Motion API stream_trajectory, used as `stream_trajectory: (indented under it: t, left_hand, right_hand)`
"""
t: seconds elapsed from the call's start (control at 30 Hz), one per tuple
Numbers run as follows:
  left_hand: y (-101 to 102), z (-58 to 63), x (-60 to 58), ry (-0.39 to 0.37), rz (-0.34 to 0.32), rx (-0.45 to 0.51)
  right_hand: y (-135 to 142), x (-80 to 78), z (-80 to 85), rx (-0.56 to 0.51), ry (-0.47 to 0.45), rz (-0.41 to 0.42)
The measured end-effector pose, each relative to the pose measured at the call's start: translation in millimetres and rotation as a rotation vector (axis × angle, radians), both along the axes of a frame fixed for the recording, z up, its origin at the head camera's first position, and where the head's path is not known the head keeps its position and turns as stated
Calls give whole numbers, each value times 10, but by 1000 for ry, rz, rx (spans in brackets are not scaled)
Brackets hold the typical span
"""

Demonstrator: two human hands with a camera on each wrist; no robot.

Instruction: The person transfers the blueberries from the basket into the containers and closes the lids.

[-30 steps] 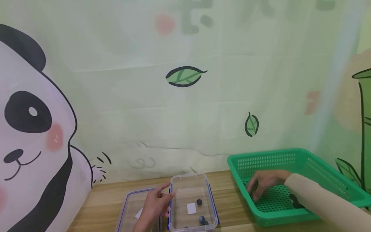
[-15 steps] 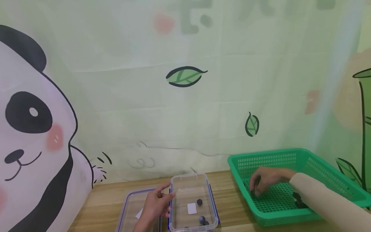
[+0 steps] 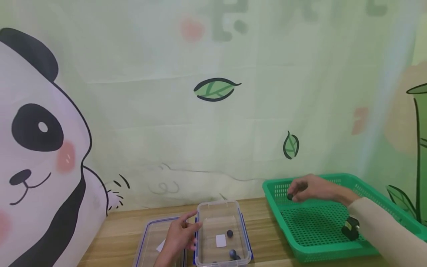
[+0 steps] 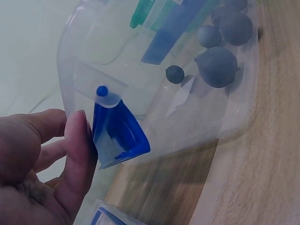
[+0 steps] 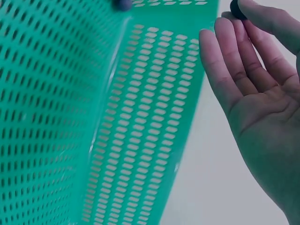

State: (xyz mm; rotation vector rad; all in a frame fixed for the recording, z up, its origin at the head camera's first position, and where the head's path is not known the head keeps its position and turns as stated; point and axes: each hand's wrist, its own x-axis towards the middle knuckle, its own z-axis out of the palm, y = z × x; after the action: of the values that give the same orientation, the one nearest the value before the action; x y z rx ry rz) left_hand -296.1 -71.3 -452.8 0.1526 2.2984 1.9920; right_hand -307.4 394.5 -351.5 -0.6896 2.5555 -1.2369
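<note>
My right hand (image 3: 310,187) is raised over the green basket (image 3: 293,249), pinching a small dark blueberry (image 3: 290,196) between thumb and fingertips. In the right wrist view the same blueberry (image 5: 237,9) shows partly behind the thumb, with the palm turned to the camera. My left hand (image 3: 180,233) rests at the left side of a clear plastic box (image 3: 213,218). Its fingers (image 4: 77,145) lie against the wall beside a blue latch (image 4: 119,133). Several blueberries (image 4: 216,68) lie in the box near a white paper square (image 3: 221,240).
A clear lid with a blue seal (image 3: 146,237) lies left of the box, partly under my left arm. Another blueberry (image 5: 123,3) sits in the basket. A black device (image 3: 351,227) hangs below the right sleeve. A panda-printed cloth (image 3: 160,122) stands behind the wooden table (image 3: 260,222).
My right hand has risen from the basket floor with a blueberry in its fingertips. The left hand and the box have stayed in place.
</note>
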Motion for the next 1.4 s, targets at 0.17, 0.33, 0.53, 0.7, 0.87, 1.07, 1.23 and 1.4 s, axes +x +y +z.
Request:
stream_trajectory:
  t: [0.17, 0.33, 0.53, 0.7, 0.87, 1.07, 1.23, 1.4]
  left_hand:
    - [-2, 8, -1, 3, -4, -11]
    - [-2, 4, -4, 2, -1, -17]
    - [-16, -6, -2, 10, -16, -8]
    - [-21, -1, 1, 9, -17, -9]
    - [-20, -3, -7, 2, -12, -9]
    - [-10, -12, -11, 5, -7, -5]
    - [-5, -11, -7, 9, -3, 2]
    - [-7, -3, 3, 8, 1, 0]
  right_hand:
    - [-82, 83, 103, -35, 67, 18]
    - [-284, 200, 242, -48, 126, 34]
    - [-556, 287, 324, -91, 122, 43]
    - [-799, 330, 346, -108, 137, 47]
    - [-1041, 378, 339, -99, 162, 72]
    - [-1286, 437, 292, -119, 176, 127]
    - [-1473, 471, 211, -138, 175, 176]
    - [-1656, 497, 74, -141, 166, 232]
